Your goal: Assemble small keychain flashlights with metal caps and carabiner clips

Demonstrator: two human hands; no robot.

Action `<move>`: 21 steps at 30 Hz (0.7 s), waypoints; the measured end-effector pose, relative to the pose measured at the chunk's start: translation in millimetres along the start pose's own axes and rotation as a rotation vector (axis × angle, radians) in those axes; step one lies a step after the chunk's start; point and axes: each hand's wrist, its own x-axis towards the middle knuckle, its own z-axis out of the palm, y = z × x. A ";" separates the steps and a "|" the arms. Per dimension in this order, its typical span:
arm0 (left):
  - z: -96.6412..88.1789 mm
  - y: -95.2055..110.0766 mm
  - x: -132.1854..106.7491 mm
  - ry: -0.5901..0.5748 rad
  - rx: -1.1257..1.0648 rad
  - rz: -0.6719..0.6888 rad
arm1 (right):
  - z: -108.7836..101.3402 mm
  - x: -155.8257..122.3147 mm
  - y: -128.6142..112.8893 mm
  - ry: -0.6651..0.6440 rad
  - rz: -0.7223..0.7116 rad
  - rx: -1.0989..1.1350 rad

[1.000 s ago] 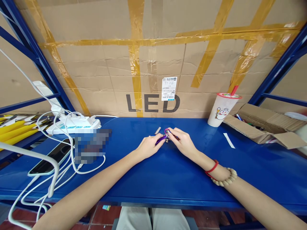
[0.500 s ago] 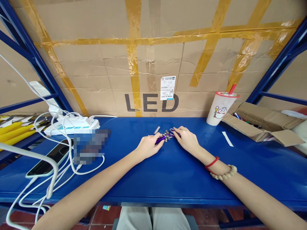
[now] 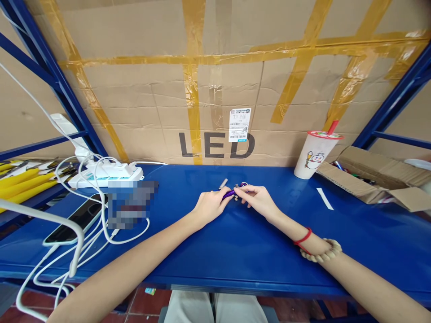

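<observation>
Taped cardboard (image 3: 134, 103) rose behind a blue table (image 3: 208, 255); at mid-frame the left hand (image 3: 208, 207) clamped a purple stick-like object (image 3: 229, 194), the right hand (image 3: 259, 200) at its tip, whether gripping I could not tell

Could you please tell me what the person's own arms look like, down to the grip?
The left arm and right arm show no sleeves, and the left grip and right grip have no gloves. The right arm wears a red band and, nearer the elbow, a bracelet of pale rounded beads.
</observation>
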 end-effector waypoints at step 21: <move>-4.8 1.6 2.0 -0.108 -0.016 -0.058 | -11.9 2.9 9.1 0.061 -0.381 -0.722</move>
